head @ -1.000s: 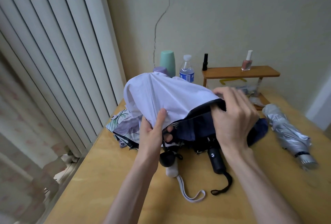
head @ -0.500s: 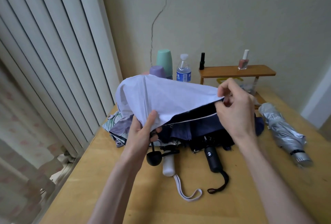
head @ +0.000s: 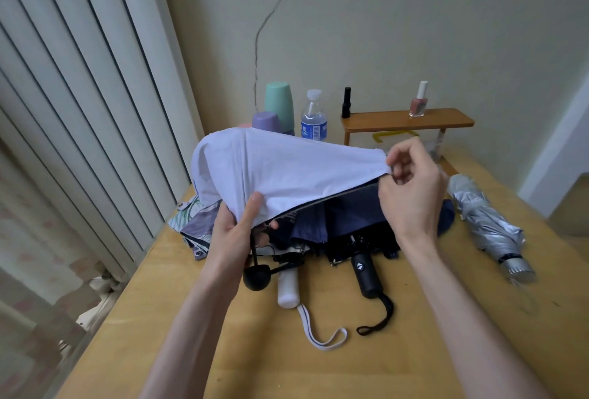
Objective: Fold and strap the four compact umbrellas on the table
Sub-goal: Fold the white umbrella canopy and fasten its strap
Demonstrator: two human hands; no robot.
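Observation:
I hold a white-topped umbrella with a black lining above the table, its round black handle hanging near my left wrist. My left hand grips its gathered canopy near the shaft, thumb on top of the fabric. My right hand pinches the canopy's right edge. Beneath lie a navy umbrella with a black handle and a floral umbrella with a white handle. A silver umbrella lies folded and strapped at the right.
The wooden table ends at a white radiator on the left. At the back stand a green cup, a purple cup, a water bottle and a small wooden shelf with two little bottles.
My right hand has slid from on top of the canopy to its right edge and now pinches it, stretching the white fabric out flatter. The left hand's grip stayed in place.

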